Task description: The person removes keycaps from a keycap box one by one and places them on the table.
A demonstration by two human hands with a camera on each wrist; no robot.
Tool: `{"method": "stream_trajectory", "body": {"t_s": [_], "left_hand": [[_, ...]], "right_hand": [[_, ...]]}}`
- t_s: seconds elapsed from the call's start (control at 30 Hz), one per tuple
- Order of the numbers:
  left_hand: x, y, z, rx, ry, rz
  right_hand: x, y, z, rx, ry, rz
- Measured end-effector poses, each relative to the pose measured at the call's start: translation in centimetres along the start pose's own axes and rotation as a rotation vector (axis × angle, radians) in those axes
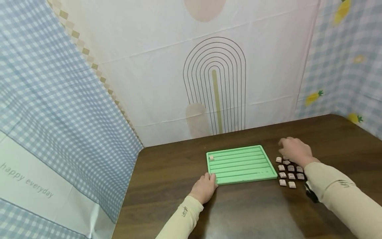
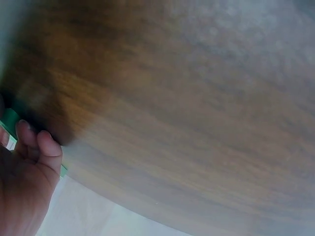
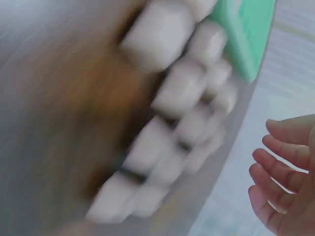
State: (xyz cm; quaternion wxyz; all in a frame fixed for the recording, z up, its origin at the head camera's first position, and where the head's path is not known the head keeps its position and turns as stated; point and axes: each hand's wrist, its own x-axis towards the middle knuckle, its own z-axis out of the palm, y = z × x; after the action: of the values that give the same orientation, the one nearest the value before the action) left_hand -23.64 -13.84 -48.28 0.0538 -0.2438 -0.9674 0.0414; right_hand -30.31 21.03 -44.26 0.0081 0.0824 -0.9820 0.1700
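A flat green tray (image 1: 241, 165) with raised rows lies on the table, and a single small pale keycap (image 1: 211, 158) sits in its top row at the left end. My left hand (image 1: 204, 188) holds the tray's near left corner, its fingertips bent at the green edge in the left wrist view. Right of the tray, several pale keycaps (image 1: 291, 176) lie in loose rows; they look blurred in the right wrist view. Over the far end of this group hovers my right hand (image 1: 295, 151), its fingers (image 3: 280, 169) loosely bent and spread with nothing between them.
The dark wooden table (image 1: 167, 172) reaches back to a white patterned cloth (image 1: 158, 99). Blue checked cloth (image 1: 59, 99) hangs at the left, with more on the right. A black object (image 1: 311, 194) shows beneath the right sleeve.
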Motion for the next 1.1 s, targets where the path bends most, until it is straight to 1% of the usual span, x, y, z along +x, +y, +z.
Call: {"method": "stream_trajectory", "body": {"t_s": [0.13,0.27,0.33,0.4,0.47,0.53,0.6,0.7,0.8,0.93,1.1], "left_hand": [[0.0,0.0,-0.1,-0.021,-0.032,-0.014],[0.1,0.1,-0.2,0.03,-0.043,-0.012],[0.2,0.2,-0.2,0.063,-0.041,-0.006],[0.1,0.3,-0.1,0.078,-0.035,-0.005],[0.1,0.3,-0.1,0.09,-0.032,-0.008],[0.0,0.3,0.0,0.104,-0.021,-0.013],[0.0,0.2,0.1,0.124,-0.014,-0.017],[0.0,0.5,0.4,0.139,0.017,-0.008],[-0.1,0.7,0.5,0.138,0.028,-0.003],[0.0,0.8,0.6,0.133,0.002,-0.01],[0.1,0.3,0.6,0.155,0.008,-0.025]], "right_hand": [[1.9,-3.5,0.9,0.025,0.004,-0.071],[3.8,-7.2,2.7,0.077,-0.022,-0.171],[4.5,-8.9,3.9,0.108,-0.044,-0.223],[5.1,-10.6,5.1,0.135,-0.061,-0.262],[5.7,-12.3,6.3,0.143,-0.068,-0.284],[6.2,-13.9,7.3,0.147,-0.058,-0.291],[6.8,-15.3,8.3,0.128,-0.042,-0.299],[7.1,-16.5,9.5,0.108,-0.01,-0.297],[7.2,-17.3,10.4,0.08,0.008,-0.293],[7.2,-17.9,11.2,0.043,0.025,-0.283],[7.5,-18.7,11.4,0.031,0.061,-0.285]]}}
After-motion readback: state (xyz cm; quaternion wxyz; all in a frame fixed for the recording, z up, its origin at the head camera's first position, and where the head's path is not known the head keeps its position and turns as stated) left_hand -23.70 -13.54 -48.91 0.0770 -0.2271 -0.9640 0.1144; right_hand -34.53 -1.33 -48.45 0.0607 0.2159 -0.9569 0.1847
